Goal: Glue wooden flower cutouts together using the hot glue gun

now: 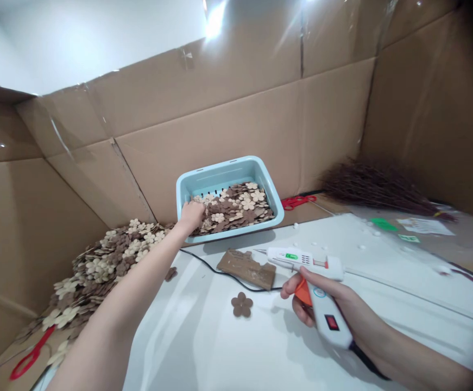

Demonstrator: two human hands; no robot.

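My left hand [191, 215] reaches far forward into a light blue basket [187, 190] filled with several small wooden flower cutouts [240, 209], brown and cream. Its fingers curl down among the flowers; what they hold is hidden. My right hand [321, 296] grips a white hot glue gun [307, 260] with an orange trigger and red switch, nozzle pointing left. A single brown wooden flower [241, 304] lies on the white table below the nozzle. A brown wooden piece [246, 268] rests beside the gun's black cord [215, 267].
A big heap of flower cutouts [101, 266] lies at the left. Red scissors [30, 355] lie at lower left, another red pair [297, 201] behind the basket. A bundle of dry twigs [374, 187] lies at the right. Cardboard walls [236, 119] surround the table.
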